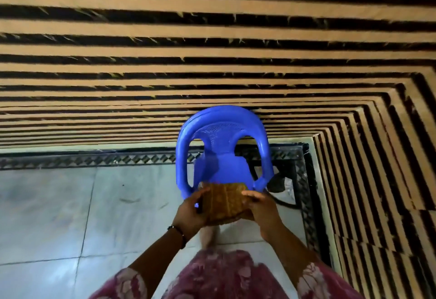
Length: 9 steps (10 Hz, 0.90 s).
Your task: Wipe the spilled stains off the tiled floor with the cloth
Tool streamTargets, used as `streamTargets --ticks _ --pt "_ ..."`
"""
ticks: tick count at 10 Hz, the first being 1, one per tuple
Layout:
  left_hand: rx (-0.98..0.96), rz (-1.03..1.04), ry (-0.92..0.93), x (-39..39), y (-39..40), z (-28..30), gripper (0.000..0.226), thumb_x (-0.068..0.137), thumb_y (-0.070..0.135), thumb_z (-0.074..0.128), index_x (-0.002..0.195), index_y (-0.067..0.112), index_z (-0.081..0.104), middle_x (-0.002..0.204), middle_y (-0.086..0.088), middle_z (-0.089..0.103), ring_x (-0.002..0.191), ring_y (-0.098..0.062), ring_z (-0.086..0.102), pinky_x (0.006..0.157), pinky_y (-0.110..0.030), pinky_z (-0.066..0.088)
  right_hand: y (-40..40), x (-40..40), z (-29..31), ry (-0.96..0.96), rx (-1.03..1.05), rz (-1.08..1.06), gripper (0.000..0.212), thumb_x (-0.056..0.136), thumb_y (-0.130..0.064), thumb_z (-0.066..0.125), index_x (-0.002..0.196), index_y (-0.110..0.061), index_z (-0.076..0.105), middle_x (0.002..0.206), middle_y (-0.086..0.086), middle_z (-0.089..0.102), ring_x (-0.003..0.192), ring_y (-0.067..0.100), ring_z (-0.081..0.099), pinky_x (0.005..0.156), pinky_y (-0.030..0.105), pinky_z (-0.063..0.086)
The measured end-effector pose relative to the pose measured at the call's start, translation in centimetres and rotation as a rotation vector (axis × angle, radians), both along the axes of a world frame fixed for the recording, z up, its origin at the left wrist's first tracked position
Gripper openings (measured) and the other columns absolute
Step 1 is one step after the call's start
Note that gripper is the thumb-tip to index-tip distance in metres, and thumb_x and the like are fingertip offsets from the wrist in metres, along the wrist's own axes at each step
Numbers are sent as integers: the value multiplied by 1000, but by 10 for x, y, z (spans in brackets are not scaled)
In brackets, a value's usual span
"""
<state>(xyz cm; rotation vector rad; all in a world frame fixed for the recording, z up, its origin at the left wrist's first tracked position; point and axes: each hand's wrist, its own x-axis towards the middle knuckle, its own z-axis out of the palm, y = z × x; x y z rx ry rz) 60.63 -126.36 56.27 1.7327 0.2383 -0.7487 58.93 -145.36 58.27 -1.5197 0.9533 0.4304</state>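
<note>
A folded brown cloth [224, 200] is held up between both hands, above the front edge of a blue plastic chair [221, 147]. My left hand [190, 212] grips the cloth's left side and my right hand [262, 209] grips its right side. Below lies the pale tiled floor [70, 216], with small dark marks [128, 200] to the left of the chair. A bare foot shows under the cloth.
The chair stands in a corner against walls striped tan and black [212, 46]. A dark patterned border [94, 159] runs along the floor's far and right edges. A dark object [278, 184] lies on the floor behind the chair's right leg.
</note>
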Motion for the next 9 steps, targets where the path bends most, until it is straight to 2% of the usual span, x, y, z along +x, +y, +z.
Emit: streamTargets --ticks 1,2,3,4,5,6,7,8,9 --pt "73 -1 131 16 -17 -43 47 63 19 58 105 41 60 108 -5 66 103 -29 65 90 -47 52 -14 12 -53 67 -54 54 23 82 -9 67 81 -32 68 92 13 68 83 35 67 75 49 57" --pt "167 6 181 28 -35 -107 43 68 21 51 100 49 58 103 -5 69 94 -33 67 82 -51 54 -29 21 -122 100 -17 46 16 87 -13 64 94 -24 73 90 11 70 82 31 68 63 39 58" --pt "256 8 188 34 -44 -147 49 75 5 53 103 45 61 99 -8 69 85 -40 67 76 -53 55 -39 25 -158 101 -31 70 20 86 -14 64 104 -19 71 94 6 71 86 23 67 67 36 57" --pt "310 8 180 41 -59 -211 48 76 8 55 103 46 61 98 -15 70 84 -41 66 75 -50 56 -50 29 -222 92 -21 130 34 81 1 65 112 -12 69 100 2 71 88 10 66 85 43 55" --pt "355 2 127 45 -68 -258 45 84 1 55 115 32 63 99 -9 71 90 -30 67 76 -32 51 -55 38 -264 55 -37 190 50 82 21 52 126 -4 55 104 5 61 68 -17 57 70 5 45" --pt "374 7 119 46 -73 -278 35 92 10 50 123 24 60 92 -6 67 81 -26 63 66 -21 41 -53 44 -295 47 -31 271 52 88 17 46 133 -11 46 105 3 54 71 -15 55 69 2 40" --pt "393 -8 144 42 -72 -285 47 85 12 55 131 19 53 106 -4 64 97 -23 61 74 -16 39 -49 40 -312 77 -101 373 55 90 9 50 131 -28 46 101 2 54 91 9 54 71 7 40" --pt "427 -60 186 40 -70 -275 56 85 7 61 138 15 44 127 -5 58 116 -22 53 84 -12 33 -52 38 -308 117 -125 476 55 91 4 51 139 -21 42 109 1 53 100 15 52 70 9 38" --pt "455 -76 267 36 -68 -251 51 92 18 57 140 14 40 139 -8 51 127 -25 47 96 -21 31 -54 32 -287 100 -119 490 51 90 5 50 137 -15 48 120 3 54 113 19 53 79 17 38"
